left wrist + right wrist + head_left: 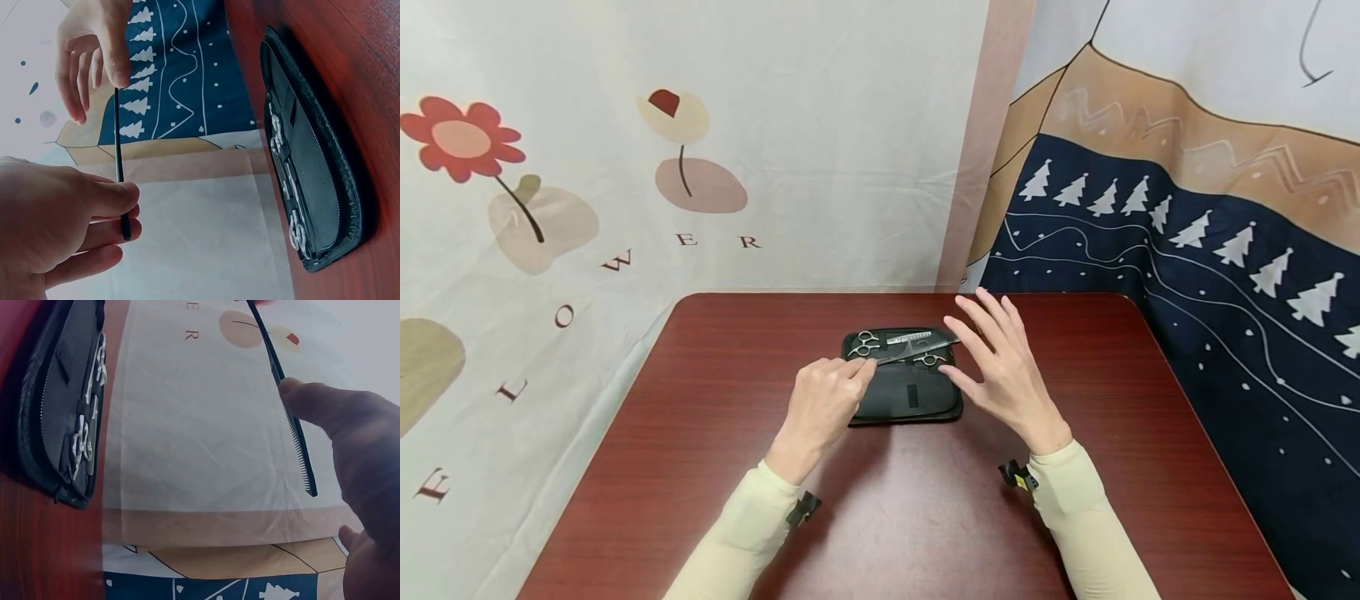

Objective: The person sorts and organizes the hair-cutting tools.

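Observation:
My left hand [826, 398] pinches one end of a slim black comb [299, 440] between thumb and fingers. The comb is raised above an opened black zip case [891, 402], its toothed part pointing to the right. My right hand [1003, 367] is at the comb's other end with its fingers spread. In the right wrist view the right thumb [306, 400] overlaps the comb; whether they touch I cannot tell. Inside the case lie silver scissors [865, 342], with more finger rings [930, 360] at the right and a pale toothed piece [908, 337] between.
The case lies on a reddish-brown wooden table [737, 350], toward its far edge. Behind the table hangs a pale curtain [850, 150] with flower prints, and to the right a dark blue cloth [1225, 333] printed with trees.

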A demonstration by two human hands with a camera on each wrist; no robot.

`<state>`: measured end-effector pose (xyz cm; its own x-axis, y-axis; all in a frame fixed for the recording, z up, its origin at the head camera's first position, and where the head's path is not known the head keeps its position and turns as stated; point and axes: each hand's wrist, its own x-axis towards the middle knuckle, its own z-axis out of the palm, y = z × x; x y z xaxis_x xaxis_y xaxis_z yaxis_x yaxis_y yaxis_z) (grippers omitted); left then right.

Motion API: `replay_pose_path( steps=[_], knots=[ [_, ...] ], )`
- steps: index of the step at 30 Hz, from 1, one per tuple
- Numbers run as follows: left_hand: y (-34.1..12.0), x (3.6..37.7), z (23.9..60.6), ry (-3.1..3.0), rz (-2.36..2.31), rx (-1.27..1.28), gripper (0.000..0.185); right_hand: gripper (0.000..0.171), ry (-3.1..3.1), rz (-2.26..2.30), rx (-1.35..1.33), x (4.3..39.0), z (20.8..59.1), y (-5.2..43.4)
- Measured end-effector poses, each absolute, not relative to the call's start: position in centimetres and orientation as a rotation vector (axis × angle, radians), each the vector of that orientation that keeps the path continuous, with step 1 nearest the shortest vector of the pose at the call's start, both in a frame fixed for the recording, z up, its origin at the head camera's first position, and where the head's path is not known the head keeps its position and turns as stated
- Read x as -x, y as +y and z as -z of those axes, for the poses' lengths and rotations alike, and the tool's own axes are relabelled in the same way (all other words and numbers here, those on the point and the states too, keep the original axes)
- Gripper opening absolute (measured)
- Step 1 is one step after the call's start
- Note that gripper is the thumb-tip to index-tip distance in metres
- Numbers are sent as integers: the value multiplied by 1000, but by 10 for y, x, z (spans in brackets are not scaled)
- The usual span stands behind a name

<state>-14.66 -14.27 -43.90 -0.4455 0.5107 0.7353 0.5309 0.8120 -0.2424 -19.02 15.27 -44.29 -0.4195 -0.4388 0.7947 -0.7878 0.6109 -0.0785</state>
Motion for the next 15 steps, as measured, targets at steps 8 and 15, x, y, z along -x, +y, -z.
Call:
replay_pose_path(
  steps=[8,15],
  knots=[
    [-143,148,437,-2102,-34,782,20,50,-2138,-550,-1006,188,445,152],
    [-144,148,437,-2096,-40,782,18,26,-2132,-557,-1029,188,446,151]
  ],
)
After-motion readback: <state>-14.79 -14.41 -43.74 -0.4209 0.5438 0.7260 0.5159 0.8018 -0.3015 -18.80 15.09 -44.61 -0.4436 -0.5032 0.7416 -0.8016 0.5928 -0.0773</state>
